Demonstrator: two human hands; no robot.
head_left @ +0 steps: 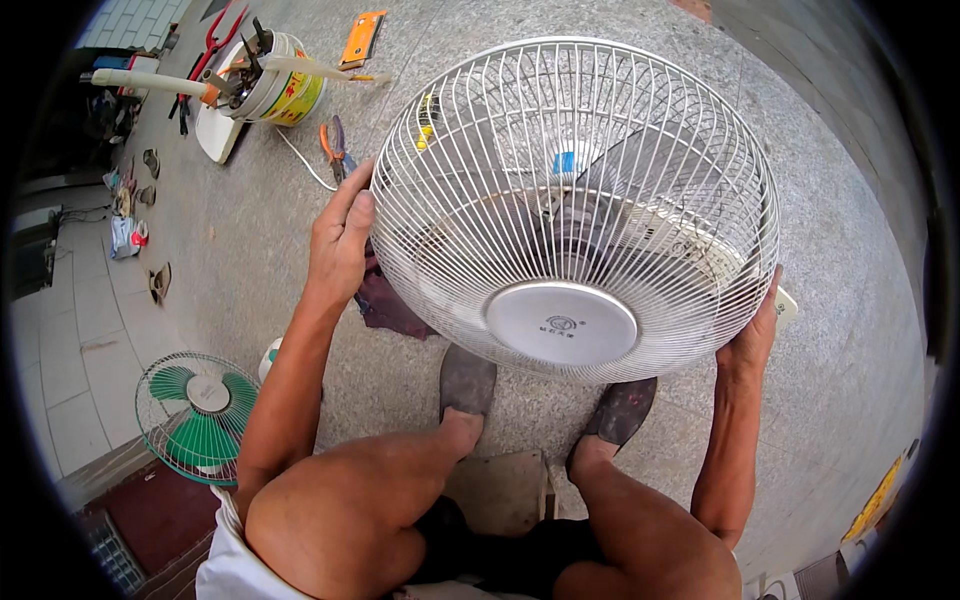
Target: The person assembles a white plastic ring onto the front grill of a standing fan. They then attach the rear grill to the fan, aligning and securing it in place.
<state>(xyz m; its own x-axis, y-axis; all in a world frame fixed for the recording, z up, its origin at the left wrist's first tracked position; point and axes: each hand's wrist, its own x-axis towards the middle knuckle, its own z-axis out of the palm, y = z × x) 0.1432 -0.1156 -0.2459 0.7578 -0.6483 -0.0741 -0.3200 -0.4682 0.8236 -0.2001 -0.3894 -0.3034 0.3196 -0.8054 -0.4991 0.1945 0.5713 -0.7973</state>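
Observation:
A round white wire fan guard (562, 320) with a grey centre badge is held tilted in front of me, between both hands. My left hand (340, 235) grips its left rim, the thumb on the near side and the fingers pressed along the edge. My right hand (752, 335) clasps the lower right rim, its fingers partly behind the wires. Through the wires show dark fan blades (645, 165) and a pale fan base (700, 245); whether the blades are joined to the guard I cannot tell. Pliers (337, 150) with orange and blue handles lie just beyond my left hand.
A tool-filled bucket (298, 97) stands at the far left, near an orange packet (363, 38). A green-bladed fan (208, 395) is at lower left. Dark cloth (390, 303) lies under the guard's left side. My shoes (468, 378) rest on the grey stone floor (840, 250).

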